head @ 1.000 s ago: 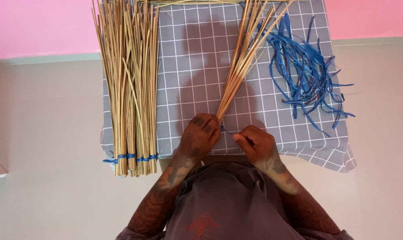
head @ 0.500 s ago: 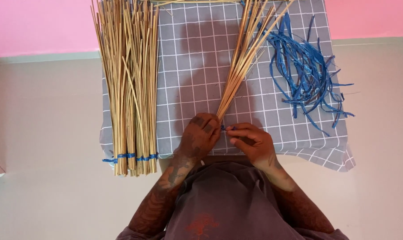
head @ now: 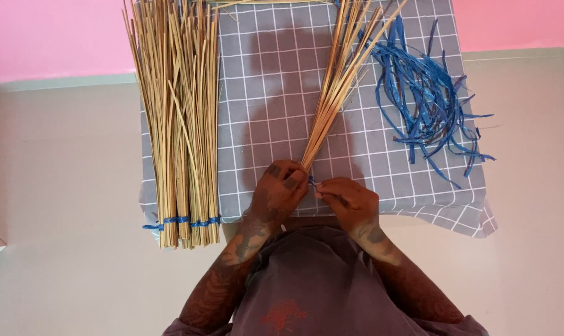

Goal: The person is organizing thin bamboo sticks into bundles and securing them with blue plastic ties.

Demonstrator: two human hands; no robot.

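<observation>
My left hand [head: 281, 190] grips the lower end of a thin bundle of tan sticks [head: 341, 81] that fans up and to the right over a grey checked cloth [head: 269, 93]. My right hand [head: 349, 200] sits just to its right, fingertips pinching a short blue strip [head: 314, 184] right at the bundle's base. Both hands touch at the bundle's end, near the cloth's front edge.
A large pile of tan sticks [head: 177, 118], tied near the bottom with blue strips [head: 182, 220], lies along the cloth's left side. A loose heap of blue strips [head: 428, 102] lies on the right. A pink wall [head: 51, 37] runs behind, beige floor all around.
My right hand has moved left, closing in from beside the bundle until its fingertips meet my left hand at the bundle's base. The left hand and sticks stay put.
</observation>
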